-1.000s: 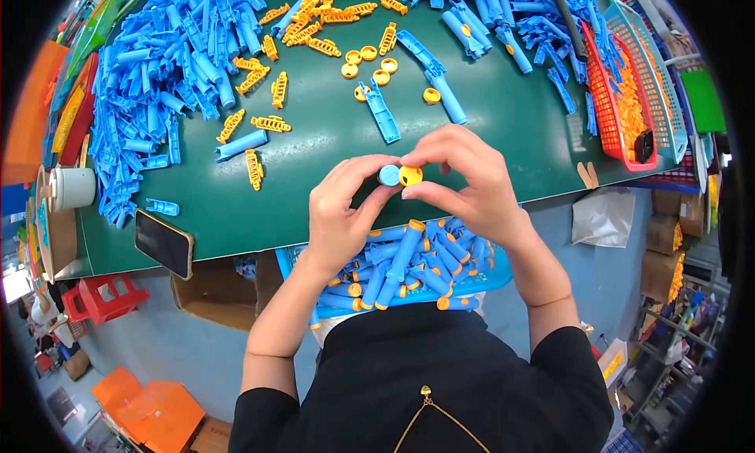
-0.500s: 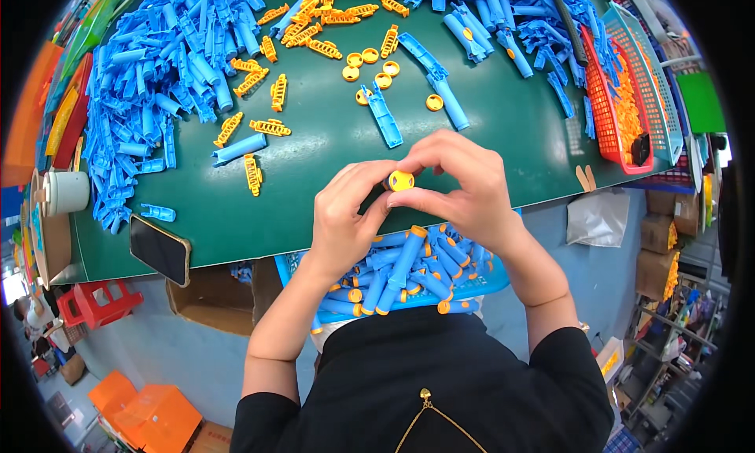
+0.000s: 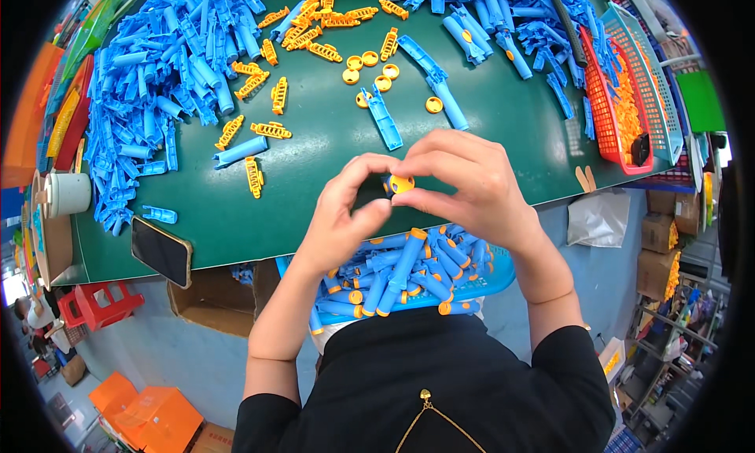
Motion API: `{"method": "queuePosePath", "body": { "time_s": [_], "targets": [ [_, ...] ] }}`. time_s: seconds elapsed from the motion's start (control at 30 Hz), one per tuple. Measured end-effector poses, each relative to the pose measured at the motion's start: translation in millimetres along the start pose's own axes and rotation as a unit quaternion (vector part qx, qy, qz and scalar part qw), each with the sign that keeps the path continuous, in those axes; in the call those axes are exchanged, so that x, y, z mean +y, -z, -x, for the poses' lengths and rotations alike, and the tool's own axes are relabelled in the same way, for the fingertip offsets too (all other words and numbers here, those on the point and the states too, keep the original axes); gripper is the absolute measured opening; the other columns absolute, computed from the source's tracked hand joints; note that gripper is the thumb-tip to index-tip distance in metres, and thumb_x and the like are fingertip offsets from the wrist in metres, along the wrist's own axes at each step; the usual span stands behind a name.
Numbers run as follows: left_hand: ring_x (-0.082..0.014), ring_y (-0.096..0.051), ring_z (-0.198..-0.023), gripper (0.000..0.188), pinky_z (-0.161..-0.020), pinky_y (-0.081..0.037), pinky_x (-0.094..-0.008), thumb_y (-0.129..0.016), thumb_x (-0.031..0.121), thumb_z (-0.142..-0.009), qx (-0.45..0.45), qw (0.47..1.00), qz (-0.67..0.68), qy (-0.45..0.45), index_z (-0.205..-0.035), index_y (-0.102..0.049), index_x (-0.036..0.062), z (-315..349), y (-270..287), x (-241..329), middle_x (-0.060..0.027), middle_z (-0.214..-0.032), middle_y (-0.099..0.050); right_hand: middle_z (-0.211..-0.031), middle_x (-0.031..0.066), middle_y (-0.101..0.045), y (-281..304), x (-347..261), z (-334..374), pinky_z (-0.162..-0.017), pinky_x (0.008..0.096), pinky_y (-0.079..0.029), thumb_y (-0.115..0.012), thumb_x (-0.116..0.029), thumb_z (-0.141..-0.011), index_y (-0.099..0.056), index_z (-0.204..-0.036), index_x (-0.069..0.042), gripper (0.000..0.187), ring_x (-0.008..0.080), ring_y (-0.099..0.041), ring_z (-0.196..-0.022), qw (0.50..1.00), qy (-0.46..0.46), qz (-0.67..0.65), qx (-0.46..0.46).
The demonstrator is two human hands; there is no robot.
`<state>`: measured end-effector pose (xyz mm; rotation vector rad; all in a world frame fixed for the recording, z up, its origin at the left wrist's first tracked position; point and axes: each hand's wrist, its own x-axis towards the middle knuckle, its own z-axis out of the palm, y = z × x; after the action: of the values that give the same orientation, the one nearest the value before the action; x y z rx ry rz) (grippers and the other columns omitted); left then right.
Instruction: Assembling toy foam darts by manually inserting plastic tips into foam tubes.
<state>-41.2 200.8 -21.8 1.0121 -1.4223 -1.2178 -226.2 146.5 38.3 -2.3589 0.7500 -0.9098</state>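
Observation:
Between my hands is a small orange-capped piece [image 3: 403,183], seen end-on, with a dark part at its left side. My right hand [image 3: 464,178] pinches the cap between thumb and fingers. Curled round the left side of the piece is my left hand [image 3: 346,205], its index fingertip at the cap and its thumb slightly off it; its lower fingers are hidden. Under my hands, a blue basket [image 3: 499,278] holds many blue tubes with orange ends [image 3: 405,264]. On the green table [image 3: 314,185] just beyond lie loose round orange caps [image 3: 383,83] and an open blue half-shell [image 3: 383,119].
A big heap of blue parts [image 3: 157,83] covers the table's left, with orange ladder-shaped inserts [image 3: 270,129] beside it. A phone [image 3: 161,250] lies at the near left edge. At the right stand a red basket [image 3: 604,111] of orange parts and another blue heap [image 3: 543,28].
My left thumb has drawn back from the capped piece, opening a gap. My right hand has shifted slightly, still pinching the cap, which now looks turned or tilted.

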Motion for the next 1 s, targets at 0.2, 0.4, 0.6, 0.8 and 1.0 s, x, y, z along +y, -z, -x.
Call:
{"method": "queuePosePath", "body": {
  "time_s": [0.2, 0.4, 0.6, 0.8, 1.0],
  "targets": [
    [-0.0154, -0.049, -0.094, 0.044, -0.086, -0.038, -0.0275, -0.036, 0.037, -0.095, -0.079, 0.977, 0.146, 0.137, -0.109, -0.052, -0.0012, -10.1, -10.2, 2.0, -0.0068, -0.097, -0.050, -0.080, 0.0046, -0.063, -2.6, 1.8, 0.4, -0.067, 0.0309, -0.047, -0.084, -0.013, -0.064, -0.067, -0.083, -0.005, 0.027, 0.0222, -0.057, -0.080, 0.999, 0.011, 0.025, 0.024],
    [-0.0160, -0.047, -0.089, 0.046, -0.081, -0.039, -0.0289, -0.033, 0.039, -0.097, -0.048, 0.989, 0.121, 0.074, -0.102, -0.051, -0.0022, -7.8, -18.7, 0.9, -0.0070, -0.093, -0.047, -0.079, 0.0041, -0.062, -12.9, 7.1, 7.1, -0.069, 0.0312, -0.044, -0.084, -0.015, -0.064, -0.064, -0.079, -0.005, 0.027, 0.0222, -0.053, -0.080, 0.998, -0.022, -0.022, 0.045],
    [-0.0177, -0.049, -0.089, 0.048, -0.081, -0.039, -0.0308, -0.034, 0.041, -0.097, -0.044, 0.985, 0.161, 0.041, -0.101, -0.053, -0.0028, -9.2, -20.4, -0.9, -0.0099, -0.091, -0.052, -0.076, 0.0036, -0.060, -16.0, 13.8, 14.3, -0.068, 0.0295, -0.042, -0.084, -0.013, -0.065, -0.065, -0.080, -0.004, 0.026, 0.0199, -0.052, -0.080, 0.998, -0.052, -0.033, 0.023],
    [-0.0237, -0.053, -0.082, 0.035, -0.080, -0.041, -0.0372, -0.049, 0.036, -0.094, -0.153, 0.987, -0.015, 0.049, -0.091, -0.058, 0.0026, 14.2, -12.8, 16.3, -0.0085, -0.080, -0.055, -0.083, 0.0065, -0.064, 2.9, 46.2, 10.0, -0.076, 0.0335, -0.045, -0.074, -0.014, -0.079, -0.071, -0.095, -0.006, 0.018, 0.0222, -0.057, -0.085, 0.995, -0.081, 0.001, 0.052],
    [-0.0181, -0.062, -0.089, 0.029, -0.085, -0.049, -0.0319, -0.055, 0.027, -0.094, -0.243, 0.961, -0.094, 0.088, -0.097, -0.065, -0.0003, -27.0, 19.1, 65.4, -0.0094, -0.096, -0.067, -0.098, 0.0030, -0.057, -0.9, 86.2, 4.3, -0.081, 0.0377, -0.046, -0.074, -0.014, -0.076, -0.072, -0.097, -0.012, 0.021, 0.0258, -0.051, -0.096, 0.950, -0.072, 0.297, 0.062]
  ]
}}
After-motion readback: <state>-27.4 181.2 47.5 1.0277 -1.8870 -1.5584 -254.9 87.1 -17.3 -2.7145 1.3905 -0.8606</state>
